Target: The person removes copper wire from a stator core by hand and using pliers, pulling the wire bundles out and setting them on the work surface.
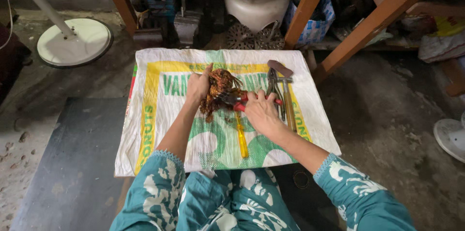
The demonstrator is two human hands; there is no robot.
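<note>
A: State the grip condition on each hand.

B: The right hand (260, 111) is clenching the red-handled pliers (242, 101), fingers wrapped over the handles. The left hand (198, 85) is grasping the tangled copper-brown wire bundle (219, 90) along its left flank, steadying it, as I judge, so the tool can bite.

A: Where is the bundle lying relative to that grip?

B: It is resting on the printed woven sack (155, 129), between the two hands. The plier nose is pointing left into the bundle's lower right edge; whether the tips are actually pinching a strand cannot be made out.

A: And outward from there?

B: A yellow-handled screwdriver (240, 139) is lying just below the right hand, pointing toward the person. A hammer (286, 95) and a second pair of pliers (272, 85) are lying just beside the right hand, probably parked within easy reach.
</note>
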